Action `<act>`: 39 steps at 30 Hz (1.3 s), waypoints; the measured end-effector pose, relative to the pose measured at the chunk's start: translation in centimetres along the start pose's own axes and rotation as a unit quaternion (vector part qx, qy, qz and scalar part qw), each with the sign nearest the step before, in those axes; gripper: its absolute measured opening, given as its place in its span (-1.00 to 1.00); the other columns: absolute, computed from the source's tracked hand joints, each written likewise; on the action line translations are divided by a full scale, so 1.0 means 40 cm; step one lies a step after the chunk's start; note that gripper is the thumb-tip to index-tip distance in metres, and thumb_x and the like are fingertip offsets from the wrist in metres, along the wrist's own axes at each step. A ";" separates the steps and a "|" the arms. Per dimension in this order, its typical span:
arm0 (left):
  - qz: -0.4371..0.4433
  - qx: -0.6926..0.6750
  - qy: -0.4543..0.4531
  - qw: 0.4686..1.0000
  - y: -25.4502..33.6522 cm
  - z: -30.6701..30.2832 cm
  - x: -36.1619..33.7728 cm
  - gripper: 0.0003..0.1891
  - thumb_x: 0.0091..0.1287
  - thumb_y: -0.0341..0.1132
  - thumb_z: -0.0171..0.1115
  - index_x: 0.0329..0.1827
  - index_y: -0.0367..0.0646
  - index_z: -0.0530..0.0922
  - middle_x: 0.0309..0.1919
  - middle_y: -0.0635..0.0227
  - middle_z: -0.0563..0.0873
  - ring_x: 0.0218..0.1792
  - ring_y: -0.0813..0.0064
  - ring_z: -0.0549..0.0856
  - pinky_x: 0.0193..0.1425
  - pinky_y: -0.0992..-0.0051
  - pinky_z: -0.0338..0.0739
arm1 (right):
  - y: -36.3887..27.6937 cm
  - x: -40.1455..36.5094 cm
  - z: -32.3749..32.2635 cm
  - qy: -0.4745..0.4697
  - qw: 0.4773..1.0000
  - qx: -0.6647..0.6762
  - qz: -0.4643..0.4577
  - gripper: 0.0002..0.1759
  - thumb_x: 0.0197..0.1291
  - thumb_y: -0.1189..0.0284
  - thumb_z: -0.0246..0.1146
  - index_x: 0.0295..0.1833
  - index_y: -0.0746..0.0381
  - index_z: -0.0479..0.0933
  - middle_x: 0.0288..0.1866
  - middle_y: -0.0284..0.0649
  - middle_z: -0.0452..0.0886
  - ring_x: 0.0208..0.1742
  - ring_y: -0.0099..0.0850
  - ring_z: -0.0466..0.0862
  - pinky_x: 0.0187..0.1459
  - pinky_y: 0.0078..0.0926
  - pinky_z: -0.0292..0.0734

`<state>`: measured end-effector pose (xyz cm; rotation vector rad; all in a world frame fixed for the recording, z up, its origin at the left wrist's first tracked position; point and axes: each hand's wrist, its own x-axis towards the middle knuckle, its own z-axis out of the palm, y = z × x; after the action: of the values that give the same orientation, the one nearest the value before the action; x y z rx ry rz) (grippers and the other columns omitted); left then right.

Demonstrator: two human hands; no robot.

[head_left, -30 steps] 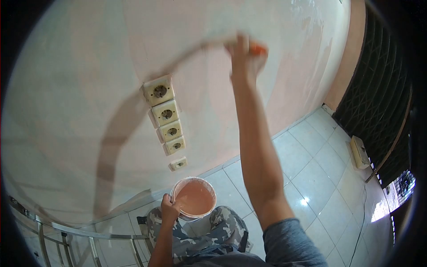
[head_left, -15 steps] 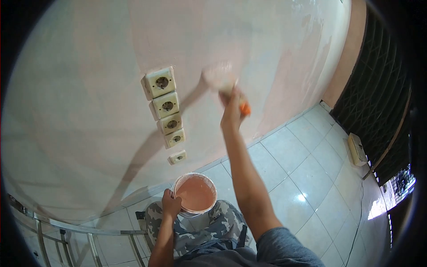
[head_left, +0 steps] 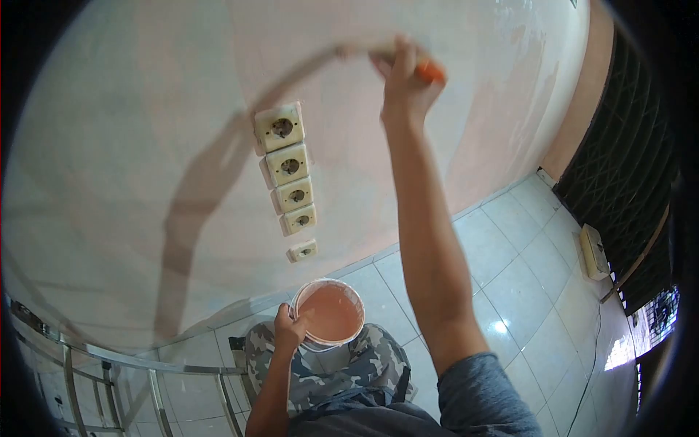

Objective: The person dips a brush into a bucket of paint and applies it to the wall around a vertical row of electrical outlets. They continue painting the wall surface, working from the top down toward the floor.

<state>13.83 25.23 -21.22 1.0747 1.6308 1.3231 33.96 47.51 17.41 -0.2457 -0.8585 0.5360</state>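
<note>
Head view: the brush (head_left: 429, 71) was up against or very near the wall (head_left: 364, 160), above and to the right of the sockets (head_left: 290, 166); blur hid whether its bristles touched. Its orange handle end pointed away from them. The right hand (head_left: 409, 91) was closed around the handle, fingers wrapped over it, though the exact finger placement was unclear. That arm was stretched well out, probably because the brush was high on the wall.

Below the sockets, the bucket (head_left: 329, 344) of pinkish paint (head_left: 335, 309) was at the person's knees, its mouth facing up, likely to keep the liquid in and within reach. The left hand (head_left: 290, 328) pinched its near-left rim, thumb at the edge, seemingly to steady it. Whether the bucket also rested on something could not be told.

Camouflage trousers (head_left: 378, 357) showed beneath it. A metal ladder (head_left: 167, 365) lay to the left, its position upright or flat unclear. Farther right, a pale box (head_left: 595, 251) was on the tiled floor (head_left: 502, 262) beside a dark folding gate (head_left: 608, 153).
</note>
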 end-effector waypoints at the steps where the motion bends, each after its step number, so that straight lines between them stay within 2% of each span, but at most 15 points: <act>1: -0.002 0.002 0.001 1.000 0.028 0.000 -0.014 -0.64 0.15 -0.27 0.41 -0.26 -0.33 0.43 -0.41 0.17 0.64 -0.48 0.38 0.68 -0.55 0.37 0.57 | -0.015 0.047 0.042 -0.007 0.997 0.080 -0.023 -0.72 0.29 0.31 0.27 -0.32 0.32 0.49 -0.40 -0.26 0.58 -0.41 -0.52 0.54 -0.24 -0.46 0.60; 2: -0.021 0.036 0.018 0.999 0.091 0.010 -0.031 -0.64 0.15 -0.26 0.41 -0.26 -0.32 0.43 -0.41 0.19 0.63 -0.49 0.39 0.68 -0.57 0.37 0.58 | -0.029 0.076 0.066 -0.007 0.996 0.081 -0.022 -0.72 0.29 0.31 0.27 -0.32 0.32 0.49 -0.40 -0.26 0.58 -0.41 -0.52 0.54 -0.24 -0.46 0.60; 4: -0.061 0.075 0.020 0.995 0.133 0.014 -0.039 -0.64 0.15 -0.26 0.41 -0.25 -0.31 0.42 -0.41 0.19 0.63 -0.50 0.40 0.69 -0.60 0.39 0.61 | -0.042 0.112 0.081 -0.005 0.996 0.083 -0.042 -0.73 0.28 0.42 0.19 -0.09 0.45 0.48 -0.17 -0.08 0.61 -0.23 -0.38 0.66 0.08 -0.37 0.66; 7: -0.073 0.049 0.004 0.996 0.063 0.008 -0.019 -0.64 0.16 -0.26 0.40 -0.26 -0.31 0.41 -0.42 0.16 0.62 -0.51 0.40 0.69 -0.64 0.40 0.61 | 0.018 0.044 0.024 -0.006 0.983 0.180 0.020 -0.70 0.27 0.34 0.30 -0.12 0.37 0.46 -0.20 -0.16 0.58 -0.24 -0.42 0.61 -0.07 -0.29 0.67; 8: -0.076 0.048 0.004 0.996 0.080 0.005 -0.027 -0.64 0.16 -0.26 0.40 -0.26 -0.31 0.41 -0.42 0.16 0.62 -0.51 0.40 0.69 -0.64 0.40 0.61 | 0.053 -0.010 -0.017 0.012 0.981 0.182 0.072 -0.63 0.27 0.34 0.30 0.02 0.38 0.42 -0.08 -0.10 0.57 -0.12 -0.37 0.65 0.02 -0.27 0.68; 10: -0.164 0.057 -0.036 0.984 0.134 0.002 -0.037 -0.70 0.11 -0.53 0.15 -0.08 -0.37 0.39 -0.31 0.20 0.61 -0.20 0.40 0.65 -0.15 0.45 0.53 | 0.120 -0.149 -0.114 0.073 0.980 0.140 0.121 -0.60 0.28 0.31 0.30 0.05 0.37 0.42 -0.08 -0.09 0.59 -0.12 -0.37 0.66 0.01 -0.32 0.67; 11: -0.164 0.056 -0.038 0.984 0.123 0.001 -0.035 -0.70 0.11 -0.53 0.15 -0.08 -0.37 0.39 -0.31 0.20 0.61 -0.20 0.40 0.65 -0.15 0.45 0.53 | 0.141 -0.227 -0.176 0.092 0.978 0.090 0.163 -0.60 0.29 0.29 0.30 0.04 0.37 0.43 -0.09 -0.10 0.60 -0.13 -0.37 0.67 0.01 -0.36 0.67; 13: -0.062 0.079 -0.008 0.995 0.073 -0.004 -0.022 -0.71 0.14 -0.39 0.34 -0.24 -0.34 0.40 -0.38 0.12 0.63 -0.51 0.29 0.70 -0.63 0.36 0.60 | 0.181 -0.382 -0.288 0.131 0.968 0.022 0.215 -0.65 0.32 0.32 0.26 0.01 0.39 0.45 -0.10 -0.09 0.61 -0.11 -0.34 0.68 0.01 -0.35 0.69; 16: 0.068 0.152 0.031 0.985 -0.018 -0.003 0.000 -0.77 0.11 -0.48 0.24 -0.23 -0.35 0.39 -0.36 0.10 0.64 -0.51 0.26 0.70 -0.62 0.37 0.59 | 0.174 -0.526 -0.384 0.152 0.956 0.011 0.249 -0.67 0.33 0.35 0.23 0.00 0.41 0.44 -0.11 -0.07 0.60 -0.11 -0.30 0.69 0.01 -0.35 0.70; 18: 0.026 0.117 0.014 0.993 0.036 -0.001 -0.015 -0.78 0.12 -0.47 0.23 -0.23 -0.35 0.39 -0.36 0.09 0.64 -0.51 0.26 0.70 -0.63 0.39 0.59 | 0.174 -0.551 -0.412 0.129 0.950 -0.049 0.279 -0.58 0.33 0.31 0.23 0.08 0.44 0.40 -0.05 0.01 0.57 -0.11 -0.24 0.70 0.03 -0.33 0.70; 22: -0.113 0.064 0.002 0.992 0.086 -0.005 -0.032 -0.72 0.19 -0.37 0.29 -0.22 -0.35 0.39 -0.37 0.07 0.64 -0.52 0.29 0.70 -0.60 0.41 0.58 | 0.147 -0.436 -0.291 0.069 0.971 -0.091 0.210 -0.65 0.31 0.34 0.23 -0.07 0.48 0.47 -0.17 -0.03 0.60 -0.15 -0.30 0.69 -0.03 -0.34 0.73; 25: -0.045 0.077 -0.002 0.996 0.067 -0.005 -0.034 -0.68 0.21 -0.29 0.34 -0.23 -0.33 0.40 -0.43 0.12 0.64 -0.51 0.33 0.70 -0.62 0.42 0.57 | 0.086 -0.272 -0.138 0.016 0.989 -0.063 0.130 -0.70 0.28 0.37 0.24 -0.17 0.47 0.50 -0.22 -0.06 0.60 -0.17 -0.32 0.68 -0.03 -0.31 0.73; 30: -0.075 0.058 0.000 0.995 0.080 -0.001 -0.041 -0.69 0.21 -0.28 0.35 -0.24 -0.30 0.42 -0.47 0.18 0.64 -0.51 0.40 0.69 -0.60 0.41 0.57 | -0.026 -0.057 0.062 0.018 0.996 0.078 0.028 -0.72 0.25 0.44 0.19 -0.11 0.49 0.45 -0.16 -0.01 0.58 -0.17 -0.24 0.69 -0.03 -0.26 0.74; 36: -0.062 0.086 0.008 0.994 -0.005 0.005 -0.009 -0.68 0.20 -0.28 0.36 -0.24 -0.30 0.42 -0.46 0.19 0.65 -0.50 0.41 0.65 -0.49 0.41 0.55 | 0.042 -0.055 0.040 -0.014 0.989 0.147 -0.011 -0.62 0.34 0.32 0.19 0.03 0.46 0.43 -0.10 -0.02 0.59 -0.18 -0.29 0.69 0.02 -0.32 0.70; 39: -0.063 0.058 0.003 0.996 -0.013 0.005 -0.016 -0.69 0.19 -0.29 0.35 -0.25 -0.31 0.41 -0.46 0.15 0.64 -0.49 0.38 0.65 -0.48 0.39 0.55 | 0.114 -0.206 -0.062 0.016 0.990 0.109 0.089 -0.58 0.35 0.31 0.22 0.10 0.45 0.41 -0.01 0.00 0.57 -0.03 -0.25 0.65 0.13 -0.22 0.63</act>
<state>14.16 24.63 -21.74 1.0185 1.7679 1.1640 29.92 46.91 8.59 -0.1314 -0.7431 0.7846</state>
